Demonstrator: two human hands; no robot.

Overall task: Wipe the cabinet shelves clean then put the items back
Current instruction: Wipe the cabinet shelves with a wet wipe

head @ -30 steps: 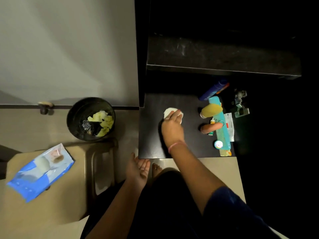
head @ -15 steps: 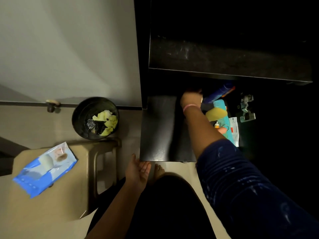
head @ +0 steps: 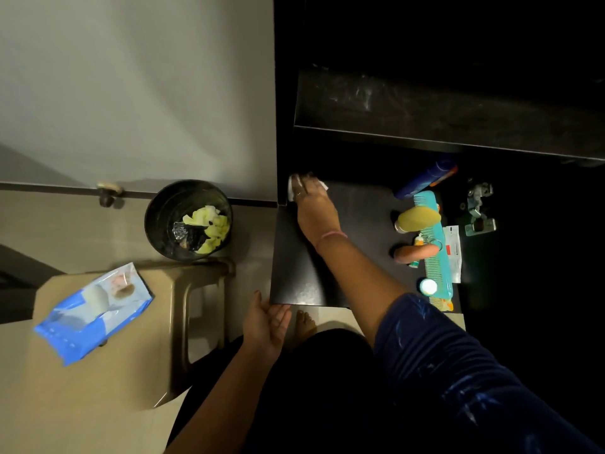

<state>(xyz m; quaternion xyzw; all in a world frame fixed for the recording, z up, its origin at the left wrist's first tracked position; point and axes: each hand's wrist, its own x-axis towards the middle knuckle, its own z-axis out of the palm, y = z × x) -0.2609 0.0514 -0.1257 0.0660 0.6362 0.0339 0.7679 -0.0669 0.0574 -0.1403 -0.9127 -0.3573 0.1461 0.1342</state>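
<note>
My right hand (head: 314, 204) presses a white wipe (head: 292, 186) flat against the far left corner of the dark lower cabinet shelf (head: 307, 276). My left hand (head: 266, 324) hangs open and empty by the shelf's near left edge. Along the shelf's right side lie a blue bottle (head: 424, 178), a teal comb (head: 435, 253), a yellow bottle (head: 419, 219), an orange tube (head: 415, 252), a small round white tub (head: 428, 286) and a white sachet (head: 453, 253). A second dark shelf (head: 442, 106) sits higher up, dusty and bare.
A black waste bin (head: 157, 224) with yellow and dark scraps stands on the floor left of the cabinet. A beige plastic stool (head: 131, 371) at lower left carries a blue wipes pack (head: 93, 311). A metal hinge (head: 478, 208) sits at the cabinet's right. A bare foot (head: 304, 322) shows below.
My right hand swept the wipe from the shelf's middle to the back right near the bottles, then across to the far left corner. The left hand stayed put.
</note>
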